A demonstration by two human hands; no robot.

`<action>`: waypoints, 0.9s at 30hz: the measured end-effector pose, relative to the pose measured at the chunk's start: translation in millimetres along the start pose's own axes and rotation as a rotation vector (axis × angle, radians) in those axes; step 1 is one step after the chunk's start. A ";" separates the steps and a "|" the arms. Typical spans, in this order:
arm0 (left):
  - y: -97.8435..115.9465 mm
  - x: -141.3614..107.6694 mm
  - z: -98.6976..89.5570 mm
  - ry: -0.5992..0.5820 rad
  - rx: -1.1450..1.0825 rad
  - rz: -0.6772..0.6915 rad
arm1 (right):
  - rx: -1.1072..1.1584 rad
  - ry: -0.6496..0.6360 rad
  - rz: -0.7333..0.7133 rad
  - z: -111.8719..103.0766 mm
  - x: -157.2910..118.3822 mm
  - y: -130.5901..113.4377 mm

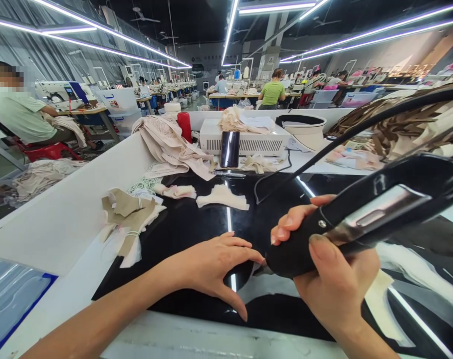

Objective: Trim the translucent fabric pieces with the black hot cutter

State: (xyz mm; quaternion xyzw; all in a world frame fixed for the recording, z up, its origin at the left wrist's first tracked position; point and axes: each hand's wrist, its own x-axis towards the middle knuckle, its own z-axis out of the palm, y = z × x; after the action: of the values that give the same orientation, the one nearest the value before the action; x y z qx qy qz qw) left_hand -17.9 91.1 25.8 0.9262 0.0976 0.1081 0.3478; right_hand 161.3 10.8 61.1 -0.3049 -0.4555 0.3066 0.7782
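One black tool [368,219] is grasped by right fingers [326,254]; left fingers [232,296], spread, are best kept off its tip [263,269].

The corded handheld tool [353,204] is showing smooth black plastic beside a satin metal lever [387,209]; the black tabletop [189,229] is gleaming, mirror-smooth; the cream fabric piece [222,198] is looking matt, the smartphone [230,149] glossy.

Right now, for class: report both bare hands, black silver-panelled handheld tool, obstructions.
Right hand gripping black handheld tool. Left hand spread over glossy black tabletop. Possibly in the way: left index fingertip near tool's nose.
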 end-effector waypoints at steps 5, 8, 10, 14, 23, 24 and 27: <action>-1.6 0.5 1.7 0.002 0.006 0.002 | -0.015 -0.029 0.021 0.6 -4.1 1.1; -1.2 1.2 1.4 -0.005 0.045 0.008 | -0.027 -0.023 0.035 3.2 -4.6 -0.7; -0.5 1.6 0.7 -0.017 0.062 0.007 | -0.011 -0.039 0.038 5.8 -6.2 -2.7; 0.5 1.9 -0.4 -0.039 0.063 -0.004 | 0.032 -0.108 0.020 10.4 -12.5 -4.6; 0.9 3.4 1.1 -0.019 0.083 0.011 | 0.013 -0.120 0.015 13.4 -16.4 -3.1; 0.7 3.0 1.0 -0.019 0.079 0.014 | 0.019 -0.120 0.018 13.1 -15.2 -3.9; 0.8 -0.2 -0.6 0.017 0.061 0.061 | 0.023 -0.089 0.018 9.5 -8.8 -8.4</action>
State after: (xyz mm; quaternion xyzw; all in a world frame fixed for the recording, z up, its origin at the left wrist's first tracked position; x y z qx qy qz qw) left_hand -18.1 90.8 26.7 0.9380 0.0754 0.1234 0.3149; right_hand 151.0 0.8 66.6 -0.2863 -0.4832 0.3319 0.7578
